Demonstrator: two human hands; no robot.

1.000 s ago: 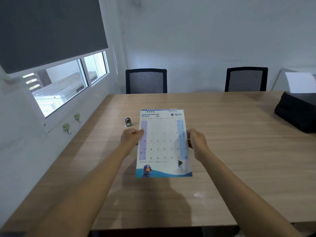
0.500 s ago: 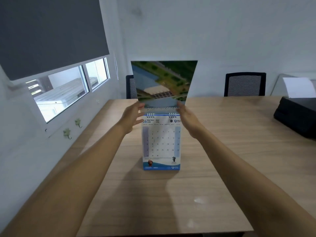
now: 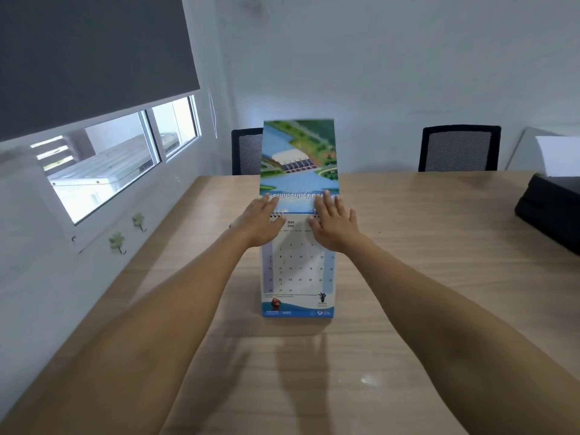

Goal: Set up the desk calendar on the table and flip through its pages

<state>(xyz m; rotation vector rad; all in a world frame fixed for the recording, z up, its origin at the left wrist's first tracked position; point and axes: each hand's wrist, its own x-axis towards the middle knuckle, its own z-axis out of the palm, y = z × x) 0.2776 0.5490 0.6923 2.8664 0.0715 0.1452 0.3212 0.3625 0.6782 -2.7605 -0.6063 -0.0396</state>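
The desk calendar stands on the wooden table, its white month grid facing me and a blue band along its foot. One page is lifted upright above the spiral binding, showing an upside-down green and blue picture of a building by water. My left hand and my right hand lie flat with fingers spread at the binding, fingertips pressing on the base of the lifted page. Neither hand closes around anything.
Two black mesh chairs stand behind the far table edge; the left chair is partly hidden by the page. A black device with white paper sits at the right. A window and wall hooks line the left wall.
The page went from flat in front to lifted over the binding. My hands moved from its side edges up to the spiral, and the page now stands narrower and more upright.
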